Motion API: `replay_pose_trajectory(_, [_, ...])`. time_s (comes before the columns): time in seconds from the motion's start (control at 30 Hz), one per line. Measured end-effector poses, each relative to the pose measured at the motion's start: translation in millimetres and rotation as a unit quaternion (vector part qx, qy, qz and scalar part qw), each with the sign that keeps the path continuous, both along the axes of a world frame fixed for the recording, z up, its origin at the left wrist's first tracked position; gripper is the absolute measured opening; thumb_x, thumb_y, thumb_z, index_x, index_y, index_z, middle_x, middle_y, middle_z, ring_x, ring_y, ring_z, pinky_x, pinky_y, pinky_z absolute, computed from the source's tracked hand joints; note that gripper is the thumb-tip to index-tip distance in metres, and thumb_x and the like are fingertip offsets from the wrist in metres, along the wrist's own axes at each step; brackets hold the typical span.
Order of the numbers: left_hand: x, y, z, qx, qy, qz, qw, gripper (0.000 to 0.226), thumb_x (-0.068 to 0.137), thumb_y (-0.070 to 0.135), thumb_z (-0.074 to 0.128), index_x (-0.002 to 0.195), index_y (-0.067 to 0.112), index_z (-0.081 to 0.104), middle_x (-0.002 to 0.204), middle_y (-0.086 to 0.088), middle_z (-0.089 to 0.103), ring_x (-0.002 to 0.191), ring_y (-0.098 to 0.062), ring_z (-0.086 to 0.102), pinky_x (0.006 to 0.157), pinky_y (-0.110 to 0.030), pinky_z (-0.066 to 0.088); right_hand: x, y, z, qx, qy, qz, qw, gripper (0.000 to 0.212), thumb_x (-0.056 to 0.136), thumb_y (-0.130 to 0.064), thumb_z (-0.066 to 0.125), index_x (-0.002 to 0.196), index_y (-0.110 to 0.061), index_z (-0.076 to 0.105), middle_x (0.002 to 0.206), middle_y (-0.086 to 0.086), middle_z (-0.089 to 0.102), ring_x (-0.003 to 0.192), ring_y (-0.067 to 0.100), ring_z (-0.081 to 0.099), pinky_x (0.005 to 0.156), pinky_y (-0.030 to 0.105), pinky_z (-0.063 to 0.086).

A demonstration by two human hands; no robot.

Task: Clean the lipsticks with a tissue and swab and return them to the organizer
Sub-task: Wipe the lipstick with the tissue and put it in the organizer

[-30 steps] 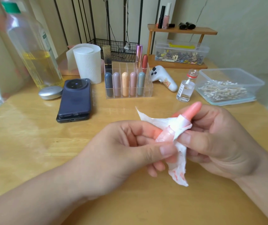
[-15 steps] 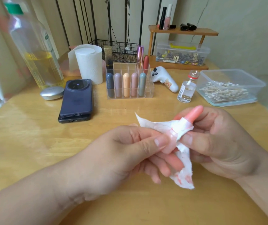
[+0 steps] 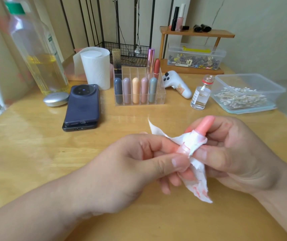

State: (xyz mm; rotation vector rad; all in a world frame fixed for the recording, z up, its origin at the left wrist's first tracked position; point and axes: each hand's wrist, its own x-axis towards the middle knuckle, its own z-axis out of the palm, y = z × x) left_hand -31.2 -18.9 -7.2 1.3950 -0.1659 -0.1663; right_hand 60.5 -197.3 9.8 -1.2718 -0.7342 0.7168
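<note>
A pink lipstick (image 3: 207,123) is held low over the table's middle, its rounded end pointing up and away. My left hand (image 3: 130,164) pinches its lower end between thumb and fingers. A white tissue (image 3: 195,164) with red smears is wrapped round the lipstick's middle, and my right hand (image 3: 235,153) grips the tissue against it. The clear organizer (image 3: 161,94) stands behind, with several capped lipsticks (image 3: 135,90) in its front row and three taller ones at the back. Cotton swabs (image 3: 240,99) lie in a clear tub at the right.
Two stacked phones (image 3: 82,105), a silver compact (image 3: 56,99), an oil bottle (image 3: 40,54) and a paper roll (image 3: 95,66) stand at the left. A small glass vial (image 3: 201,94), a white controller (image 3: 177,84) and a wooden shelf (image 3: 196,33) stand at the right back.
My left thumb and fingers have shifted on the lipstick's lower end, and the tissue's hanging tail has swung slightly. Both hands stay in the same place.
</note>
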Motion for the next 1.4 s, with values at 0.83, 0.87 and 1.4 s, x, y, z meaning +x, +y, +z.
replay_pose_trajectory(0.83, [3,-3,-10,-0.158,0.011,0.001,0.987,0.020,0.096,0.020,0.054,0.091,0.005,0.066,0.096,-0.016,0.059,0.079,-0.019,0.055,0.065,-0.030,0.048,21,-8,-6,-0.025,0.018,-0.033,0.999,0.039,0.052,-0.035,0.090,0.075,-0.010,0.071,0.067,0.026,0.051,0.050,0.037,0.046,0.042,0.039,0.038])
replay_pose_trajectory(0.87, [4,-2,-10,-0.147,0.002,0.012,0.989,0.019,0.096,0.021,0.057,0.088,0.007,0.068,0.095,-0.014,0.059,0.080,-0.018,0.056,0.065,-0.030,0.048,22,-9,-6,-0.018,0.035,-0.027,0.999,0.038,0.051,-0.032,0.088,0.073,-0.008,0.069,0.069,0.031,0.049,0.055,0.048,0.044,0.047,0.052,0.038])
replay_pose_trajectory(1.4, [0,-2,-11,-0.074,-0.112,0.121,0.984,0.020,0.085,0.024,0.071,0.098,0.012,0.078,0.088,-0.004,0.075,0.086,-0.015,0.067,0.085,-0.027,0.052,23,1,5,0.130,0.269,-0.007,0.954,0.044,0.083,-0.015,0.053,0.122,0.001,0.064,0.124,0.026,0.063,0.116,0.039,0.062,0.099,0.054,0.049])
